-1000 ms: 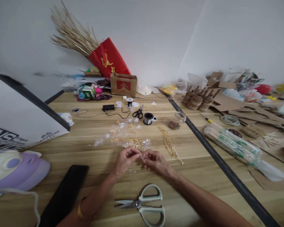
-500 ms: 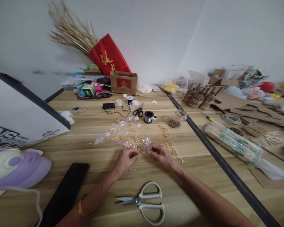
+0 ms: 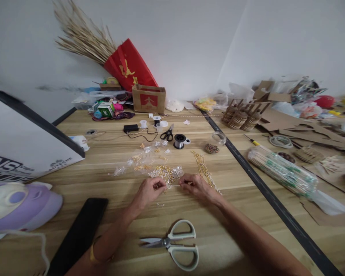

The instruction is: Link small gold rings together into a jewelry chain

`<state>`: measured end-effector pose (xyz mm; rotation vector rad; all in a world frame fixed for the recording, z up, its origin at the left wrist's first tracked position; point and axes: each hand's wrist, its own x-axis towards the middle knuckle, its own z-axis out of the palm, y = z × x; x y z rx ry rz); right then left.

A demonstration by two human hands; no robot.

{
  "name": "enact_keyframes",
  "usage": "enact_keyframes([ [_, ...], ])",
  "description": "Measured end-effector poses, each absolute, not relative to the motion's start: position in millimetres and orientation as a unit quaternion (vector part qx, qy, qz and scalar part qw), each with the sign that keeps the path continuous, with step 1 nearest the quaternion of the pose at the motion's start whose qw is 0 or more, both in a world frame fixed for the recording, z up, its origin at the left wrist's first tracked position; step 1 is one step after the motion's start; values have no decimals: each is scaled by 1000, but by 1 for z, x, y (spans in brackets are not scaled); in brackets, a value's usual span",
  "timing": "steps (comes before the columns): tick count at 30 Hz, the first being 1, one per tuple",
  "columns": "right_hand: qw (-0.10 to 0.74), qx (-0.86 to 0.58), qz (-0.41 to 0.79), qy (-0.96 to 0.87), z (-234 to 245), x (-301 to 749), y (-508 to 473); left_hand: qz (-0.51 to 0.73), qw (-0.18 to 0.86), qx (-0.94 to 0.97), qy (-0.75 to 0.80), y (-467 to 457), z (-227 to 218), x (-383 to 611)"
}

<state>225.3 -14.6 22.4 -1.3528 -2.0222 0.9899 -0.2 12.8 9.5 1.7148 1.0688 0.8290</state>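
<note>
Chain [image 3: 175, 186], thin and silvery, runs nearly straight between my two hands just above the counter [image 3: 126, 260]. My left hand [image 3: 164, 185] grips one end in a closed pinch, and my right hand [image 3: 180, 183] pinches the other the same way. A small ring [image 3: 169, 186] shows just beside my left fingertips; I cannot tell whether it is joined on. Right behind my fingers lies a loose heap of gold and silver pieces [image 3: 163, 171], with gold chains [image 3: 201, 166] stretched out beyond my right hand. Nearer me, a short silvery strip [image 3: 160, 205] lies by itself, and pale-handled scissors [image 3: 166, 243] rest slightly open, blades to the left. A black slab [image 3: 79, 234] lies beside my left forearm.
</note>
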Motion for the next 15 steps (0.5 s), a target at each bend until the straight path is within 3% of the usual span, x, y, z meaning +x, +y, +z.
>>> enact_keyframes([
  [15, 148, -526, 315, -776, 30, 224, -19, 206, 366, 779, 466, -11, 22, -5],
])
